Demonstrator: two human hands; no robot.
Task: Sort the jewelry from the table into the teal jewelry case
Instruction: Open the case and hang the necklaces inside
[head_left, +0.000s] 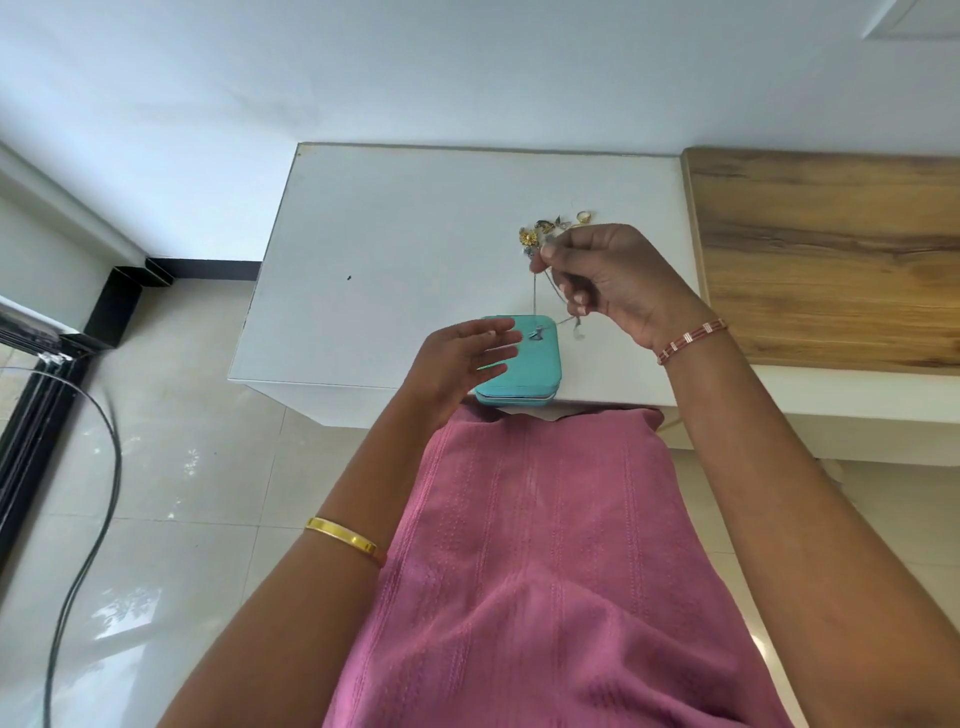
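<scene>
A teal jewelry case (524, 366) lies closed at the near edge of the white table (395, 249). My right hand (613, 280) pinches a thin silver chain necklace (535, 299) that hangs down, its small pendant dangling just over the case lid. My left hand (462, 364) hovers open with straight fingers above the left part of the case. A small pile of jewelry (545, 231), with a gold flower piece and a gold ring, lies on the table just beyond my right hand.
A wooden surface (826, 254) adjoins the table on the right. A black cable (104, 467) runs over the tiled floor at left. My pink garment fills the lower middle. A white wall stands behind the table.
</scene>
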